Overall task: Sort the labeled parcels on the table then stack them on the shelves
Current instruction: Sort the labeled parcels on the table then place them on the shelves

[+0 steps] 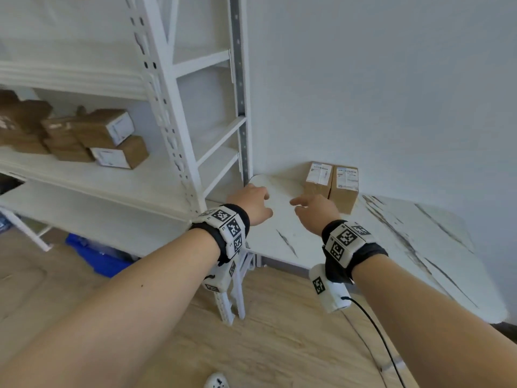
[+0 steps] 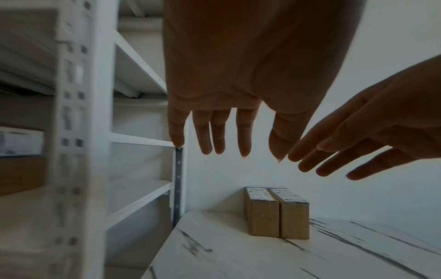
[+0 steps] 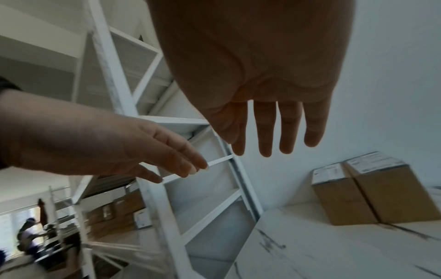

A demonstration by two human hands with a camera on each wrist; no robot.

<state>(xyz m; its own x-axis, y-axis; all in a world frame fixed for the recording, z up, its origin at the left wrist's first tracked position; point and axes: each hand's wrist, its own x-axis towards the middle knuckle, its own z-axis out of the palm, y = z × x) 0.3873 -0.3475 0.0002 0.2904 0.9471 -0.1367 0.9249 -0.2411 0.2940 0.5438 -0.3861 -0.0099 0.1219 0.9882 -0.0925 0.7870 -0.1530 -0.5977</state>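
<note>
White-walled room, wood floor, marble-look table (image 1: 391, 247) pushed into the far right corner beside a white metal shelf unit (image 1: 167, 113). Two labeled parcels (image 1: 331, 184) stand upright, touching side by side, at the table's far edge against the wall, white labels on top. More brown parcels already stacked (image 1: 92, 135) on the middle shelf at left. Left hand (image 1: 251, 204) and right hand (image 1: 317, 212) both reach out over the table near the pair, fingers straight and relaxed, gripping nothing, not touching the boxes. Handling guess: small stiff cardboard, likely light, not slippery; clamp the pair from the two outer side faces, or take one per hand across the narrow width, keeping labels readable for sorting. Hard to make out: label text too small, shelf parcels blurred at left edge, contents unknown, table's near right part cut off. Blue bin (image 1: 95, 254) under the shelf only partly visible.
</note>
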